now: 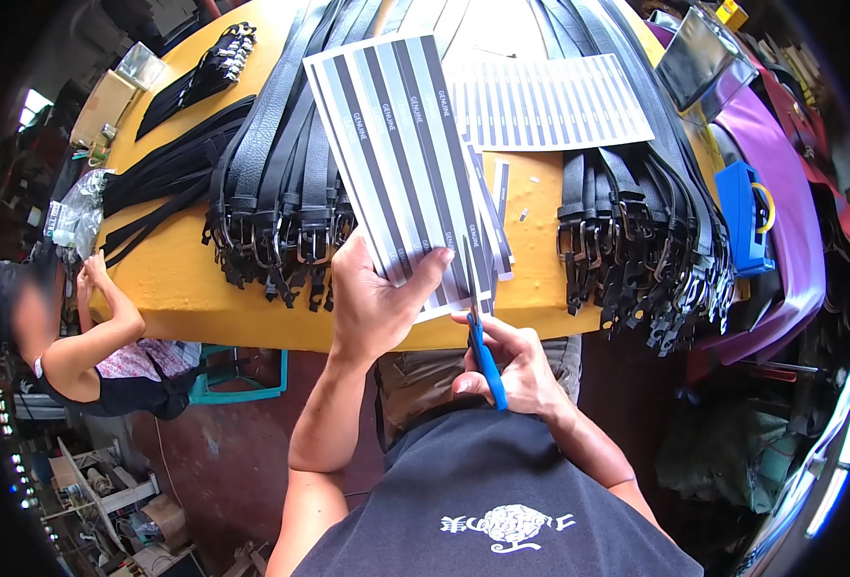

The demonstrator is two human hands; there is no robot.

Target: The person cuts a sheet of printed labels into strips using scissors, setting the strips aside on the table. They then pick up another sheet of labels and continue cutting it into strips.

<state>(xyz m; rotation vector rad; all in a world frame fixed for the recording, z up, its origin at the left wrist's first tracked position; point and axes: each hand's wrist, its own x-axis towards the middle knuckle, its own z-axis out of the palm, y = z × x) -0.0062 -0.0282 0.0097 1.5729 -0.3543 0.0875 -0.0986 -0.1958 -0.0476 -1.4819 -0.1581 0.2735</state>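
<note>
My left hand (381,298) grips the lower left part of a striped sheet (391,154) printed "GENUINE", thumb on top, holding it raised over the yellow table (280,325). My right hand (516,370) holds blue-handled scissors (483,361), whose blades point up at the sheet's lower right edge. More striped strips (503,197) lie partly hidden behind the sheet. Another sheet with rows of narrow stripes (559,106) rests on the table and over some belts.
Black belts with buckles (276,163) lie left of the sheet, others (627,207) right. Black straps (175,159) lie farther left. A blue box with a yellow handle (744,219) stands at the right. A co-worker (98,337) sits at the left beside a teal stool (242,392).
</note>
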